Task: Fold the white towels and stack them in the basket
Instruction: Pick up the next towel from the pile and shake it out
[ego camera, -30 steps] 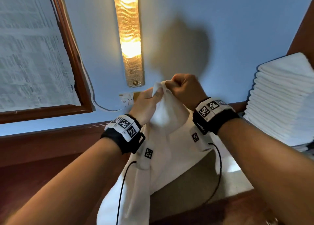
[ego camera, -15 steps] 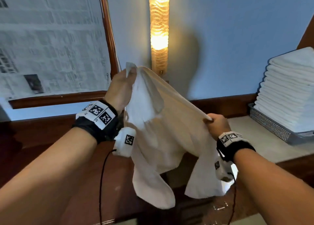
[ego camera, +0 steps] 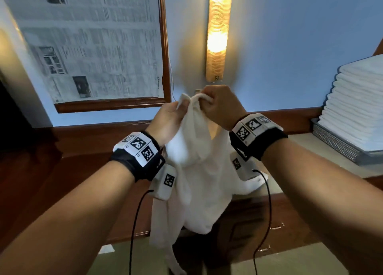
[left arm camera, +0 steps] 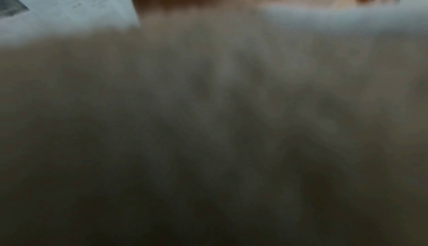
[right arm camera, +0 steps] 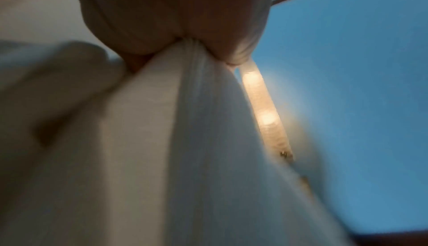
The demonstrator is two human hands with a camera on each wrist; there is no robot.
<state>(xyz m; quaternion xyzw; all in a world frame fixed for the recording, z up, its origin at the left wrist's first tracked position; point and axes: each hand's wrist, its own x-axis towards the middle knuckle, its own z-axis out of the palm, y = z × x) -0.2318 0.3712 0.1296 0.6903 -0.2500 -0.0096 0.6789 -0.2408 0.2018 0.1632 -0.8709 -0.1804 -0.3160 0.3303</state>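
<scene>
A white towel (ego camera: 199, 183) hangs in the air in front of me, bunched at its top edge. My left hand (ego camera: 176, 117) holds that edge with thumb and fingers. My right hand (ego camera: 215, 102) grips the same edge right beside it, fingers curled round the cloth. In the right wrist view the fingers (right arm camera: 176, 21) pinch gathered folds of the towel (right arm camera: 185, 140). The left wrist view is filled by blurred towel (left arm camera: 208, 122). A tall stack of folded white towels (ego camera: 358, 102) sits in a silver basket (ego camera: 335, 146) at the right.
A lit wall lamp (ego camera: 217, 32) hangs straight ahead on the blue wall. A wood-framed window covered with newspaper (ego camera: 99, 46) is at the left. A pale counter top (ego camera: 310, 150) with dark wood edging runs below the basket, with drawers beneath.
My hands were spread apart with the towel stretched between them; now the right hand has come up and left to meet the left hand, so the towel hangs doubled.
</scene>
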